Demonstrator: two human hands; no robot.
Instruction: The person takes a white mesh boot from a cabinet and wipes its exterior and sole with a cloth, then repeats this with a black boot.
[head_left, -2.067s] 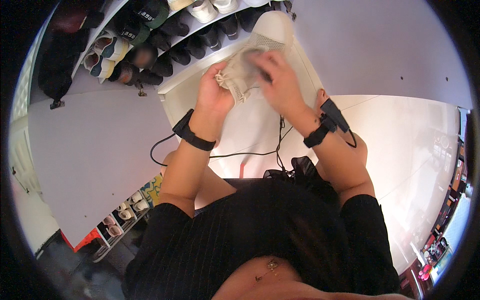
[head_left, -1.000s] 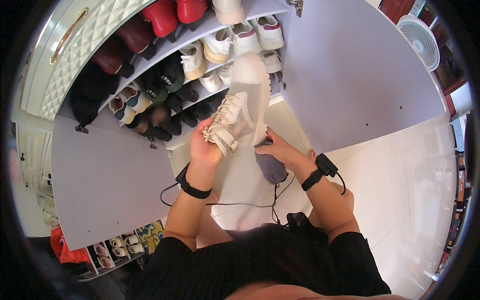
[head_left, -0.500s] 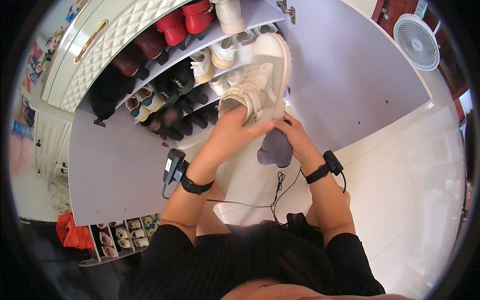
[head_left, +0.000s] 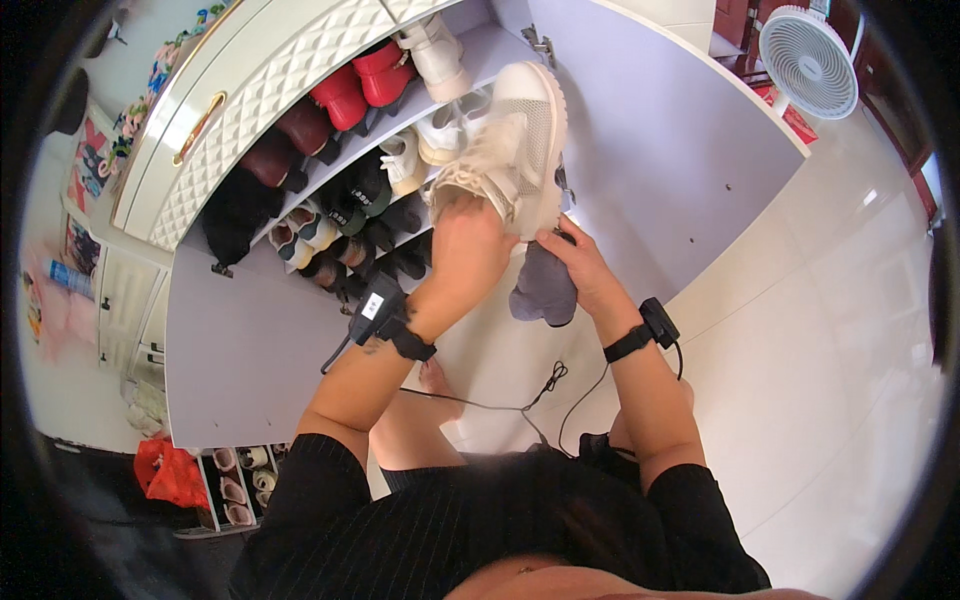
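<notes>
Here the left hand [head_left: 470, 250] grips a white sneaker [head_left: 510, 140] while the right hand [head_left: 580, 265] holds a grey cloth [head_left: 543, 290]; wiping likely needs steady support.

The left hand [head_left: 468, 245] grips a cream sneaker [head_left: 510, 140] raised before the open shoe cabinet [head_left: 300, 90], while the right hand [head_left: 580, 265] holds a grey cloth [head_left: 545, 290] beneath it.

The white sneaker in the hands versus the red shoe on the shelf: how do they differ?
The white sneaker is pale with a mesh side; the red shoe is glossy red. The white sneaker is held up in front of the shelves by the left hand; the red shoe rests on a shelf among other pairs, untouched. Both belong to the open shoe cabinet area.
</notes>
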